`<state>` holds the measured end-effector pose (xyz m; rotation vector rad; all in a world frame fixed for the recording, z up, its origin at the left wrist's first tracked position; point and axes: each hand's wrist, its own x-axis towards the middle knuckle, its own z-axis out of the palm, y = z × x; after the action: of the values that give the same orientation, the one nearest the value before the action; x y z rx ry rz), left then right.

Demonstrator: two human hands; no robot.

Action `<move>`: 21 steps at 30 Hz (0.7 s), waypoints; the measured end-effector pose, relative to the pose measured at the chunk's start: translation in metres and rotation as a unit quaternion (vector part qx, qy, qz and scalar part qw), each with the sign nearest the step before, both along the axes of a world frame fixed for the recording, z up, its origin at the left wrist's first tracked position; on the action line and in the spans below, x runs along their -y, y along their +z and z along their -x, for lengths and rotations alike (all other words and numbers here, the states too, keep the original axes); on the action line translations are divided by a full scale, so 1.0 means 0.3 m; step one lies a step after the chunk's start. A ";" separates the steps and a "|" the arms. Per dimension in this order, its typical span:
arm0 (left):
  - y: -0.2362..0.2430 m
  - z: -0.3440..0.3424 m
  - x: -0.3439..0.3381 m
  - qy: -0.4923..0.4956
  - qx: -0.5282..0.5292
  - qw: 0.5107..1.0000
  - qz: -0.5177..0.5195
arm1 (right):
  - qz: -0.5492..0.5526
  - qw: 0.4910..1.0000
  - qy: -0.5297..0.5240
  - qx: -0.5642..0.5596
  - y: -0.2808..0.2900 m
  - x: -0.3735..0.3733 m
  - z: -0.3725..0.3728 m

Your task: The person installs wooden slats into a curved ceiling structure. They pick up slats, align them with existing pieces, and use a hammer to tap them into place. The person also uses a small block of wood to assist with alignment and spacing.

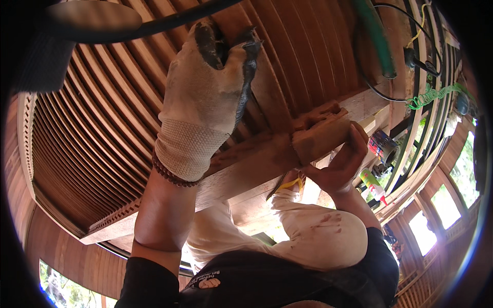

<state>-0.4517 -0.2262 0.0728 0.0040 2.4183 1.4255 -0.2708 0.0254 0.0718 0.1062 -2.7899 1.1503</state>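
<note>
My left hand (203, 92) wears a whitish knit glove with black coating and reaches over a large slatted wooden panel (113, 102). Its fingers are bent down toward the slats, the thumb off to the right side; what they hold, if anything, is hidden. My bare right hand (341, 161) grips the near right side of a short wooden block (321, 139). That block rests against the panel's near frame rail (246, 172), and its top looks rough and reddish.
A green hose or tube (380, 46) and a coiled green cord (434, 96) lie at the right. Beside my right hand stand a can (382, 146) and a green-and-white bottle with a red tip (373, 186). A dark cable (169, 23) crosses above my left hand.
</note>
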 end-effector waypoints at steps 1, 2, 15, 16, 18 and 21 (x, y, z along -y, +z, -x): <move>0.013 0.005 0.001 0.019 0.047 0.999 -0.009 | -0.004 1.000 -0.002 0.004 0.006 0.007 0.000; 0.033 0.010 -0.003 0.036 0.093 0.995 -0.019 | -0.011 1.000 -0.005 0.007 0.012 0.010 -0.001; 0.033 0.007 -0.006 0.079 0.155 0.977 -0.126 | -0.116 0.985 0.124 0.033 0.134 -0.111 0.113; 0.034 0.007 -0.006 0.071 0.150 0.978 -0.127 | -0.150 0.976 0.155 0.019 0.131 -0.141 0.119; 0.033 0.005 0.005 0.063 0.141 0.980 -0.127 | -0.157 0.973 0.168 0.004 0.131 -0.201 0.103; 0.054 -0.004 -0.021 0.119 0.158 0.962 -0.187 | -0.118 0.988 0.103 -0.009 0.145 -0.147 0.089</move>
<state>-0.4505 -0.2198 0.0889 -0.4060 1.9149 1.8143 -0.2975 0.0696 0.1152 0.4351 -2.9427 0.8419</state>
